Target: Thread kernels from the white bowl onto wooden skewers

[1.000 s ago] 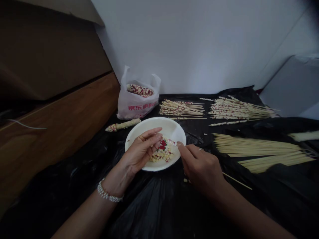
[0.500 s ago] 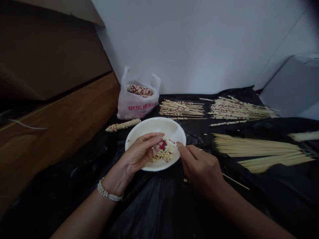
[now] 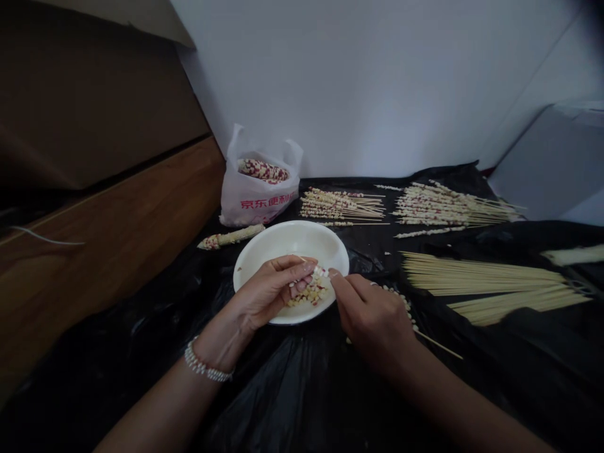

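Over a white bowl (image 3: 297, 236), my left hand (image 3: 278, 283) has its thumb and fingers closed by the tip of a thin skewer, with pale corn kernels at the fingertips. My right hand (image 3: 372, 308) grips the wooden skewer (image 3: 441, 346); its bare end sticks out behind the palm to the lower right. White and dark red corn kernels (image 3: 321, 272) are threaded on the skewer between the two hands. Loose kernels (image 3: 309, 294) lie in the bottom of the bowl. Part of the skewer is hidden by my right hand.
Behind the bowl stand a plastic bag (image 3: 257, 201) holding corn cobs and a partly stripped cob (image 3: 231, 237). Threaded skewers lie in a small pile (image 3: 337, 206) and a larger pile (image 3: 434, 204). Bare skewers (image 3: 481, 277) fan out at right on black plastic sheeting (image 3: 302, 390).
The skewer tip and threaded kernels have moved left into my left fingertips. My right hand has shifted slightly left. More loose kernels show beside it on the black sheeting.
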A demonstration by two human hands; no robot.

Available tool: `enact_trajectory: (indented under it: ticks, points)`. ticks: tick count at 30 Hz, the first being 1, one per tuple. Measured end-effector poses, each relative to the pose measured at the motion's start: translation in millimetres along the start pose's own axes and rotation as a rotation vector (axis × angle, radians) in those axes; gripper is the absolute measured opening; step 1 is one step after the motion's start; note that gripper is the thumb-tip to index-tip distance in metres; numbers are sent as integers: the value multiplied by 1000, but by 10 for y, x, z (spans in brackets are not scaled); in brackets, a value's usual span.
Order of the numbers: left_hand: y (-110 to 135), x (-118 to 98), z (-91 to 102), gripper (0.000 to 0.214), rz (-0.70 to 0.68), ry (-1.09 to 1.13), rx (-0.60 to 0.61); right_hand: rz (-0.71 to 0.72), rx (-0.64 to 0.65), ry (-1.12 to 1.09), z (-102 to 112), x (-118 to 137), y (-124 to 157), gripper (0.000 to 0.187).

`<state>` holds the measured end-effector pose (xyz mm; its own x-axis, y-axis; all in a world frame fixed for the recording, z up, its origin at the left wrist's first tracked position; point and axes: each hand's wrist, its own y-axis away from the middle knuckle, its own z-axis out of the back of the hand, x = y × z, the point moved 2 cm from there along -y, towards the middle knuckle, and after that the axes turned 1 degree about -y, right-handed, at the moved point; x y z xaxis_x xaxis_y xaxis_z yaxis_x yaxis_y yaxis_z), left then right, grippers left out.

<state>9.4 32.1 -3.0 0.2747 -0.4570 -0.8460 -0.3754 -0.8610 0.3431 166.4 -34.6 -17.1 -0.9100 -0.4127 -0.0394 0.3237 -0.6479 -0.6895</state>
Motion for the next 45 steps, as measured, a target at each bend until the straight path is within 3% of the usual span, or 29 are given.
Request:
enact_trajectory:
  ticks: [5,10,13,26,32,37,42,45]
  points:
    - [-5,-26,0,20,-19,168,36,-18,-21,24,6,-61,-6,26]
    - [-57,-29,91,63,-5,278,116,-12,-16,20,7,-86,1,27]
    - [-71,-4,112,73,7,259,89,-14,-9,21,6,-78,9,26]
    - [-21,-43,23,37,-1,197,-38,-9,2,6,13,-68,6,27]
    - [-19,-41,38,36,-44,172,-81,17,6,72,6,-63,15,28]
    - [-32,-42,42,38,-48,177,-42,42,11,111,16,-57,6,27]
    - [-36,-40,69,57,-2,221,33,30,25,104,16,-64,5,26]
    - [-36,-37,71,53,-15,207,33,28,37,107,12,-66,12,27]
